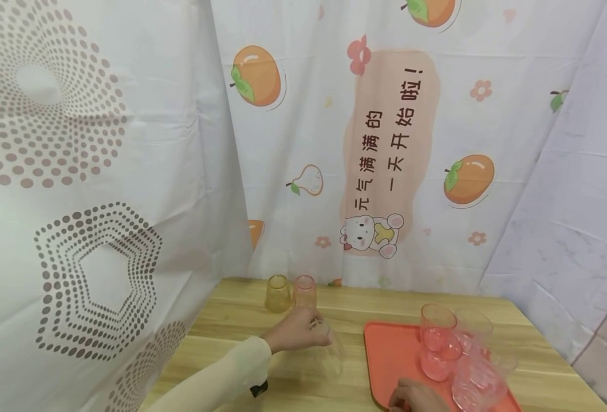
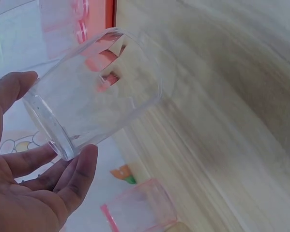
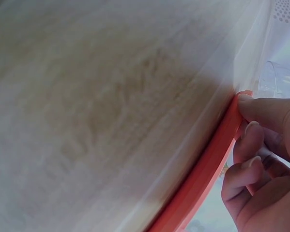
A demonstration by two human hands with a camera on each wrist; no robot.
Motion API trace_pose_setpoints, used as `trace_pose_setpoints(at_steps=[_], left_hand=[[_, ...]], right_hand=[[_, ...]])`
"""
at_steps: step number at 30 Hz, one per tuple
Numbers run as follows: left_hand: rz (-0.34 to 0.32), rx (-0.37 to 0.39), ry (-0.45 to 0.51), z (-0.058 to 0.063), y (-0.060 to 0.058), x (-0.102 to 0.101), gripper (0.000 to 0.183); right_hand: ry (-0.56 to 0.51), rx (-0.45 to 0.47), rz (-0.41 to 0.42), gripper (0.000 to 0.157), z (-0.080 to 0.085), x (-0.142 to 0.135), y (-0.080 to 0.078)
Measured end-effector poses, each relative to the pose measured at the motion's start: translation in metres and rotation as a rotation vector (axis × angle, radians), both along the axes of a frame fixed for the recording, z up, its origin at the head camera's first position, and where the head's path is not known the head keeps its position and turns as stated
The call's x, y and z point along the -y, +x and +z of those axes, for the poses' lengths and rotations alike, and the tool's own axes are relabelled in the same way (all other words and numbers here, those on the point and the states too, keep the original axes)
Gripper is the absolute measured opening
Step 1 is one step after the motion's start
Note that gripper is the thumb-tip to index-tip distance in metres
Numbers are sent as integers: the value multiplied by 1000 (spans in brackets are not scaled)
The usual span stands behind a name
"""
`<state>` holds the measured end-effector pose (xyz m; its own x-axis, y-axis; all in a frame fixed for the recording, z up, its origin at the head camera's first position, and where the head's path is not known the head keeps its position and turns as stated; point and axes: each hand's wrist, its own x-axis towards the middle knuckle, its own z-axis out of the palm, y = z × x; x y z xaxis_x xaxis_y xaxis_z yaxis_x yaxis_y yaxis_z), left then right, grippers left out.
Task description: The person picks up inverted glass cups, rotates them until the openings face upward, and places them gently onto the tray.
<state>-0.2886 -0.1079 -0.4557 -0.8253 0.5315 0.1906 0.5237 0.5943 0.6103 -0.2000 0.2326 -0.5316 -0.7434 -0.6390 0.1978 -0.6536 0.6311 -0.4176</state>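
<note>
My left hand (image 1: 300, 331) holds a clear drinking glass (image 2: 96, 92) by its base, the thumb on one side and fingers on the other. The glass is tilted with its mouth downward, above the table; in the head view it is faint and blurred. Upside down at the back stand a yellow glass (image 1: 278, 294) and a pink glass (image 1: 304, 290), side by side. My right hand (image 1: 419, 395) pinches the rim of the red tray (image 1: 391, 349) at its near left, thumb on the rim (image 3: 207, 164) and fingers curled.
Several pink and clear glasses (image 1: 437, 357) crowd the tray's right side, some overlapping, so their exact stance is hard to tell. The wood-grain table (image 1: 231, 320) ends at a printed curtain (image 1: 303, 114) behind and a dotted one (image 1: 144, 171) at the left.
</note>
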Motion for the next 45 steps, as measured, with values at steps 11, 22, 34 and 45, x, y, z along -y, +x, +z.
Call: trace_pose_setpoints(at_steps=[11,22,34,45], left_hand=[[-8,-43,0,-4,4,0,35],[9,118,61,-6,14,-2,35],[-3,176,171,-9,14,-9,29],[17,324,244,-10,35,-25,29]], right_hand=[[18,40,11,10,3,0,-4],[-40,65,91,8,2,-6,-12],[-100,319,-113,9,19,-1,-11],[-207,413,-133,19,20,9,-11]])
